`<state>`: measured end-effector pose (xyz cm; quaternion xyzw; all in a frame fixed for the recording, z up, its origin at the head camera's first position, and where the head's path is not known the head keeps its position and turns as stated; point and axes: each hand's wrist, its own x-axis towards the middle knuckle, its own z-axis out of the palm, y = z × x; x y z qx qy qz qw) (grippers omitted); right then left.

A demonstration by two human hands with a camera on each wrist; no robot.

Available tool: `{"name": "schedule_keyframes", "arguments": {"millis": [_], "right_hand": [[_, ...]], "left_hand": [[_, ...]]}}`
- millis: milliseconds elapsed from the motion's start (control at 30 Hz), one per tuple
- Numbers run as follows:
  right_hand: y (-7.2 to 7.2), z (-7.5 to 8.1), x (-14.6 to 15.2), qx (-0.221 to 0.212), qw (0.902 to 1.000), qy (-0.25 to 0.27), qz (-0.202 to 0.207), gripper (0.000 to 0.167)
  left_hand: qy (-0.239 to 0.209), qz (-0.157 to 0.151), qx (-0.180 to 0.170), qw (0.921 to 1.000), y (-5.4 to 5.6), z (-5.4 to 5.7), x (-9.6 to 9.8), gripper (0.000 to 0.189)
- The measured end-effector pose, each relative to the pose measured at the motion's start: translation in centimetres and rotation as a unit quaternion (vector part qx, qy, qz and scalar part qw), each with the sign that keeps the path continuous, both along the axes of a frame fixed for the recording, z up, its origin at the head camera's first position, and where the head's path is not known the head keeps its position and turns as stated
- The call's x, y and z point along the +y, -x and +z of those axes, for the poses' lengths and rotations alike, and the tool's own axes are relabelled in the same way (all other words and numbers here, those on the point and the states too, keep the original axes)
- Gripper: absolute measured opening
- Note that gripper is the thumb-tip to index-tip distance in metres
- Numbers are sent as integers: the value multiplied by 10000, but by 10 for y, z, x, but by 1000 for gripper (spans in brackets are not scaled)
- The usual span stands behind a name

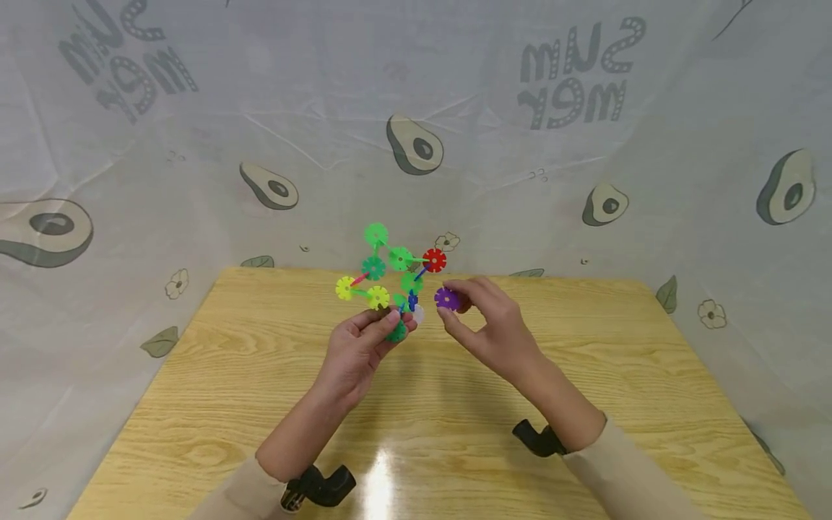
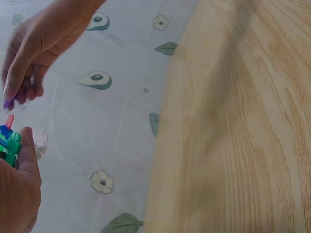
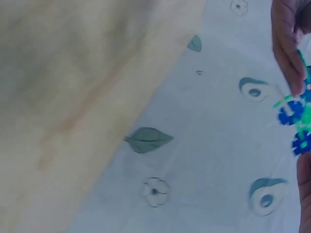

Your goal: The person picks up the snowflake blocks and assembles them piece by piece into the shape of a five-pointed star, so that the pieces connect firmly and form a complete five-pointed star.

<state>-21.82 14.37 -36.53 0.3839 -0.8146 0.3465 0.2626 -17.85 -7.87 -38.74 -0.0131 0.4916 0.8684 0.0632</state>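
Slotted plastic discs joined into a branching chain (image 1: pixel 400 258) rise from my left hand (image 1: pixel 360 345) in the head view. Green, yellow, red, blue and white discs make it up. My left thumb and fingers pinch its lower end, around a dark green disc (image 1: pixel 396 332). A loose purple disc (image 1: pixel 445 298) is pinched between thumb and fingers of my right hand (image 1: pixel 495 326), a little right of the chain and apart from it. In the left wrist view only an edge of the purple disc (image 2: pixel 8 103) shows, below the right fingertips.
Both hands are above a wooden table (image 1: pixel 585 361). A pale cloth (image 1: pixel 338 195) printed with avocados, flowers and leaves hangs behind and at the sides. Black curved pieces (image 1: pixel 328 485) sit at both wrists, by the beige sleeves (image 1: pixel 624 462).
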Motion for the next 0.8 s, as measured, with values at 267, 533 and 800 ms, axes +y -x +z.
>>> {"name": "schedule_keyframes", "arguments": {"millis": [267,533,800], "right_hand": [[2,11,-18,1340,9822,-1311,118,39],[3,9,-19,1162,9863,-1132,311,42],[7,11,-16,1539,9731,-1602,607,41]], "left_hand": [[289,-94,137,9994,-5,0,3,26],[350,-210,201,9990,-6,0,2,30],[425,-205,174,9987,-5,-2,1,26]]}}
